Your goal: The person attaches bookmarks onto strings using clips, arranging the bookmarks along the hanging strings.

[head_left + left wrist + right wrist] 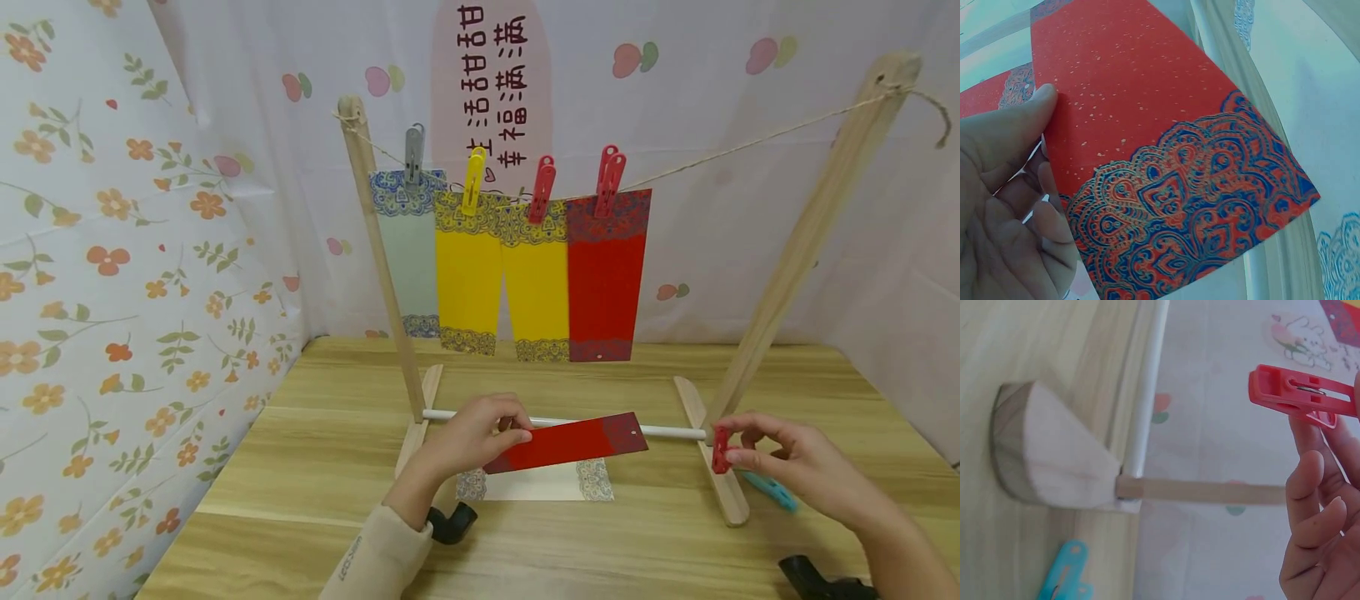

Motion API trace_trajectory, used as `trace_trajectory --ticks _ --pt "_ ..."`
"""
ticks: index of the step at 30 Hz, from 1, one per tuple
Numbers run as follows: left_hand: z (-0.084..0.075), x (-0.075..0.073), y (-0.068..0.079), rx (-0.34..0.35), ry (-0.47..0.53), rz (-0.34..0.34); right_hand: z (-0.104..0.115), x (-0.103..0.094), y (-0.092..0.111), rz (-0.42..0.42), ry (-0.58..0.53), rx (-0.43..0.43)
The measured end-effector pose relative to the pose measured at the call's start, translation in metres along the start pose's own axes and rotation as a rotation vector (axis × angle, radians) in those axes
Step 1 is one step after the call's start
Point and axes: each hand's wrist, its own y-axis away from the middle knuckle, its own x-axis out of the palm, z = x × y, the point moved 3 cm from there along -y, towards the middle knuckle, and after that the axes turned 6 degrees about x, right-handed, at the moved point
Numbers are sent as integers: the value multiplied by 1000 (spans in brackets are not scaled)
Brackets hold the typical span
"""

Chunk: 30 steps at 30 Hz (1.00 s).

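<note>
My left hand [480, 435] pinches one edge of a red paper card [573, 442] [1135, 81] with patterned ends and a small hole. The card is tilted over the table, above a white patterned card [525, 486] that it partly covers. In my right hand [813, 471], thumb and fingers hold a red clothespin [721, 451] [1304, 390] near the stand's right foot. A grey card [408, 258], yellow cards [468, 275] and a red card [606, 283] hang from the string [720, 157], each under a clothespin.
Wooden posts [813, 242] hold up the string, joined low down by a white rod [671, 432]. A turquoise clothespin [772, 490] [1066, 572] lies beside the right foot [727, 492]. Black objects [453, 525] show near each wrist. Patterned cloth [712, 250] hangs behind.
</note>
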Motion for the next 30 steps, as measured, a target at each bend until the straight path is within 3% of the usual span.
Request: trace_trajectory --ticks 10,18,25,30 --pt "-2 5 -15 10 85 -67 29 -3 -8 -160 -86 -196" --pt "-6 6 -29 -17 117 -204 59 -11 -22 -298 -142 -282" --pt "-15 3 -41 20 140 -342 82 -19 -31 -299 -429 -377" --pt "-20 5 -47 9 173 -377 96 -25 -37 -278 -574 -468"
